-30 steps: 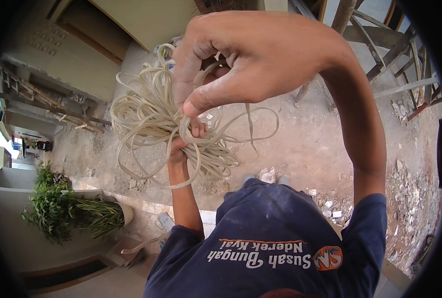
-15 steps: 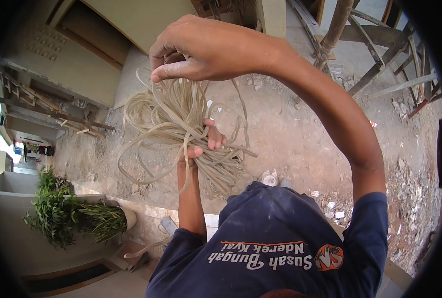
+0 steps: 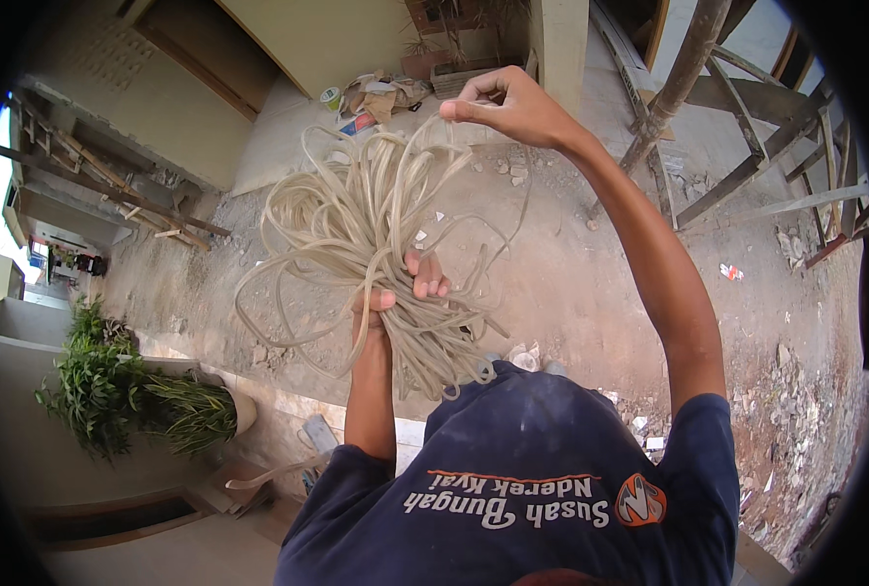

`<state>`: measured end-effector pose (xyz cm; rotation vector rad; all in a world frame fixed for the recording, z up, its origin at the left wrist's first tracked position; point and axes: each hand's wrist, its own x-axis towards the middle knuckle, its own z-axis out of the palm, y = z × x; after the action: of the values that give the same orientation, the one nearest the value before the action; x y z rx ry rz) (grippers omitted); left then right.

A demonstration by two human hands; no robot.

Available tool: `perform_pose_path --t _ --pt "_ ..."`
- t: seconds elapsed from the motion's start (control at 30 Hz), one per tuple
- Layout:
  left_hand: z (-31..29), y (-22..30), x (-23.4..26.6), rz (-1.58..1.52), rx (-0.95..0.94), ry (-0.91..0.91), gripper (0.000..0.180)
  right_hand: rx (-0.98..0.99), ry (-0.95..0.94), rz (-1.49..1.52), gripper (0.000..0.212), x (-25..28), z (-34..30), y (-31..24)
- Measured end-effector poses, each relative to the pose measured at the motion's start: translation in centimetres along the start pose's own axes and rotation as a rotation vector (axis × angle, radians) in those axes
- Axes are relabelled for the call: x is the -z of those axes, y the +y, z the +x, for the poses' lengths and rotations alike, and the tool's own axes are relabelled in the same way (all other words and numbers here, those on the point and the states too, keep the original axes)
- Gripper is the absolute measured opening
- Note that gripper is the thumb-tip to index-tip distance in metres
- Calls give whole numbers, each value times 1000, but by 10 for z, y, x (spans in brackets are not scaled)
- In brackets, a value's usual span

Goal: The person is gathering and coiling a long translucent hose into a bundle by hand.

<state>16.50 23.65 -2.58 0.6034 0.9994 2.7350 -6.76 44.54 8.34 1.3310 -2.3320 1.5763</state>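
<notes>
Left hand (image 3: 376,301) is wrapped round the pale cord bundle (image 3: 381,225) (maybe tubing, hard to tell) left of centre, probably so it doesn't spill apart, and the right hand (image 3: 512,107) pinches a strand (image 3: 422,134) up top, with elbow room over the dirt floor (image 3: 591,283) centre-right before the upper-right poles (image 3: 678,88).

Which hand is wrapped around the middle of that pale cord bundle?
The left hand: its thumb and fingers clasp the bundle where the cords gather. The right hand, higher in the picture, only pinches at the bundle's upper edge.
</notes>
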Motion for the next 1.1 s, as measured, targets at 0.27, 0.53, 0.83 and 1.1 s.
perform_pose_path --t 0.27,0.53,0.83,1.1 --pt "-4 -14 18 -456 -180 -131 40 -347 -250 465 39 -106 -129 19" --pt "-25 -17 19 -287 -130 105 49 -442 10 527 32 -130 -146 -32" --pt "-33 -26 15 -49 -4 322 45 -510 -34 335 31 -121 -145 -30" --pt "-63 -2 27 123 67 643 49 -535 15 -1 25 21 -124 -19"
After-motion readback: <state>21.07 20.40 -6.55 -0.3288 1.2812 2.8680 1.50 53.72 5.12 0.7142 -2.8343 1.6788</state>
